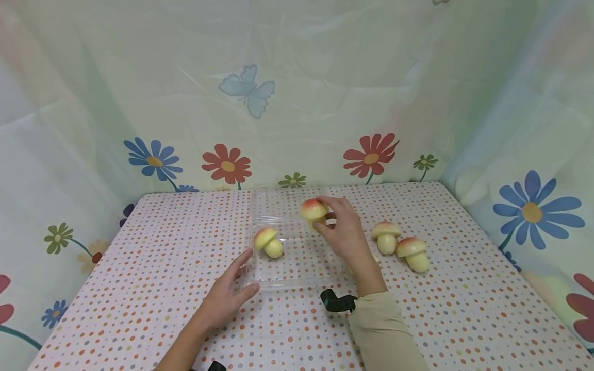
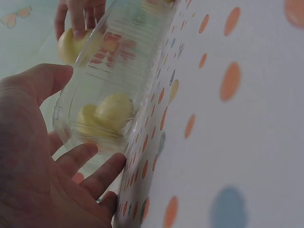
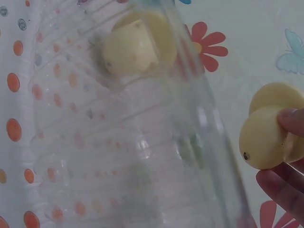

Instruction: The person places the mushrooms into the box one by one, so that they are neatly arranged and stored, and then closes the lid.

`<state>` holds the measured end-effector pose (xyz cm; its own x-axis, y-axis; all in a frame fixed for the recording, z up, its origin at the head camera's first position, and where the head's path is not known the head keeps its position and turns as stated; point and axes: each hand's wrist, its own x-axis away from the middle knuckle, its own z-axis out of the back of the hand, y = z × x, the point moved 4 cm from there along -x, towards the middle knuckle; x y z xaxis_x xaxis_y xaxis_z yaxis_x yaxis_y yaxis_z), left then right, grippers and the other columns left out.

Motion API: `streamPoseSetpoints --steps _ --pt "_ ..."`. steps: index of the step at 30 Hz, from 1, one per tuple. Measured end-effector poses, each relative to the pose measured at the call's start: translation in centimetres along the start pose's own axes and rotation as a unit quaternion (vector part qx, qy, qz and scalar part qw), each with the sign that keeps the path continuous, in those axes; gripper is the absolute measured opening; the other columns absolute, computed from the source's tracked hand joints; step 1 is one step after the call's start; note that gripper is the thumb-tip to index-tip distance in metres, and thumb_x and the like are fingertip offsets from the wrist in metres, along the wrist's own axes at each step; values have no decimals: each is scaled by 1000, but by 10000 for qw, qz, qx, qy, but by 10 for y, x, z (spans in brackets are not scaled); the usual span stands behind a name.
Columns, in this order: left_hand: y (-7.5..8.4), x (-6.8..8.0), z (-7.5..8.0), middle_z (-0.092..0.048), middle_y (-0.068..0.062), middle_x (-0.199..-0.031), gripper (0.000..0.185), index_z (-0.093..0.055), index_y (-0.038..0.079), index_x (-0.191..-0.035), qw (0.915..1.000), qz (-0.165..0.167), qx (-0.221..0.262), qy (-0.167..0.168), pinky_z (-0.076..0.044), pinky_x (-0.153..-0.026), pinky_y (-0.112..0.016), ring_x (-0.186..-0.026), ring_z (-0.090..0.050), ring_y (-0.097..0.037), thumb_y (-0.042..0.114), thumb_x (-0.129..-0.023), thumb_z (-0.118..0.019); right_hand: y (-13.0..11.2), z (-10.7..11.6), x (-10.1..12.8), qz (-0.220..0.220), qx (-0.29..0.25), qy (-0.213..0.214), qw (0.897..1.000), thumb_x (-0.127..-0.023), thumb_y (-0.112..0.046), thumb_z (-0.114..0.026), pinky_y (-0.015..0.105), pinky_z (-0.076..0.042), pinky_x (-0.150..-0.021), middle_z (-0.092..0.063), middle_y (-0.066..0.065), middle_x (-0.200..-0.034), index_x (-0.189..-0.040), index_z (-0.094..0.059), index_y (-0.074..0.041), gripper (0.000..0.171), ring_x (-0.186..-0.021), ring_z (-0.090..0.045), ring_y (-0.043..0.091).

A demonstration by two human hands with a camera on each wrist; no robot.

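A clear plastic container (image 1: 297, 282) with its lid folded back lies on the table. Inside, toward its left, a toy mushroom (image 1: 266, 241) with a yellow-and-red cap lies tilted. My right hand (image 1: 344, 232) pinches another toy mushroom (image 1: 313, 209) between thumb and fingers, above the container; the right wrist view shows that mushroom's pale stem (image 3: 261, 137) clear of the wall. At the container's left front corner is my left hand (image 1: 227, 293), thumb and fingers spread around the edge. In the left wrist view, its fingertips (image 2: 111, 168) are beside the clear wall.
To the right of the container, two more toy mushrooms (image 1: 386, 237) (image 1: 414, 253) lie close together on the dotted tablecloth (image 1: 195, 232). A pale yellow bit shows beside my right wrist, mostly hidden. Flower-printed curtains (image 1: 297, 103) hang behind the table and at both sides.
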<state>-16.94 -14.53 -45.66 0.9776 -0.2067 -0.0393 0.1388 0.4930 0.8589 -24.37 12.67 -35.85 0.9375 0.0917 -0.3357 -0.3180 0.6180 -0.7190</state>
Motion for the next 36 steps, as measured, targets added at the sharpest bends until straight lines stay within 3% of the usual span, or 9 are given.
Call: streamPoseSetpoints --steps 14,24,36 --pt "-1 -1 1 -34 1 -169 79 -27 27 -165 10000 -30 -35 -10 -30 -118 -71 -148 -44 -38 35 -99 -69 -6 -14 0 209 -74 -67 9997 -90 -4 -77 47 -62 -89 -54 20 -137 -143 -58 -9 56 -109 -68 37" --pt "0 -1 0 -34 0 -169 79 -26 26 -165 10000 -32 -62 -16 -30 -118 -71 -148 -44 -39 39 -99 -68 -8 -28 2 96 373 -275 9989 -92 -7 -77 41 -62 -86 -56 17 -135 -146 -57 -13 58 -106 -68 31" --pt "-3 -1 1 -34 3 -168 79 -27 28 -165 10000 -54 -70 -6 -31 -118 -70 -147 -45 -37 35 -98 -69 -7 -44 2 22 642 -587 9962 -92 -7 -76 43 -58 -87 -55 14 -138 -145 -58 -14 56 -109 -66 32"
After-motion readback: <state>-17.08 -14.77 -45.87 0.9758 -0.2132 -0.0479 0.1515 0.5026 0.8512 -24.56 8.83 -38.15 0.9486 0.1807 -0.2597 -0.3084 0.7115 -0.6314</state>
